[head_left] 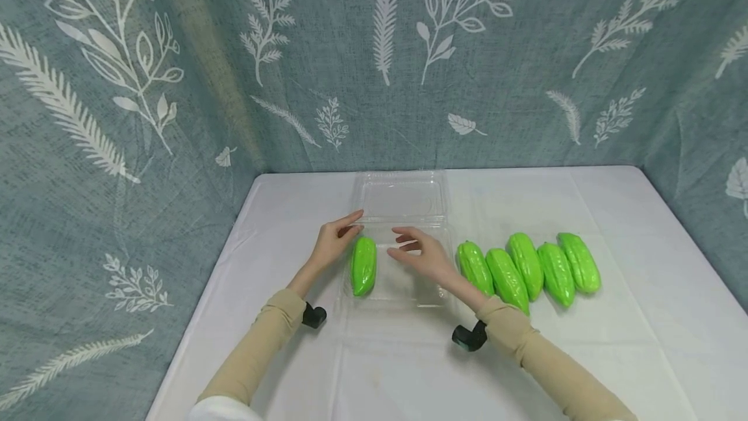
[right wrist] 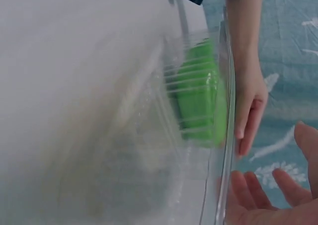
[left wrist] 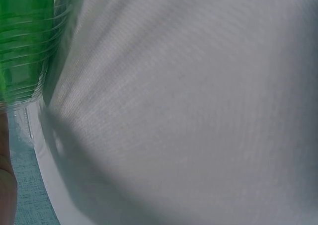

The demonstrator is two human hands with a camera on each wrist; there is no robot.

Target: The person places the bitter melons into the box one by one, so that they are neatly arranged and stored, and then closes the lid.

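Observation:
A clear plastic clamshell box (head_left: 403,297) stands with its lid (head_left: 400,197) folded back behind it. One glossy green, ridged, elongated fruit-like piece (head_left: 364,266) lies lengthwise along the box's left side; the right wrist view shows the same green piece (right wrist: 198,96) through the clear wall. My left hand (head_left: 334,239) is at the box's back left corner, fingers extended right at the rim near the hinge. Over the middle of the box hovers my right hand (head_left: 425,253), thumb and fingers apart with nothing between them. In the left wrist view only a finger's edge (left wrist: 5,185) shows.
Several matching green pieces (head_left: 525,265) lie side by side on the white-covered table (head_left: 631,343), right of the box and close to my right forearm. A patterned blue-green curtain (head_left: 350,51) hangs behind the table's far edge and along both sides.

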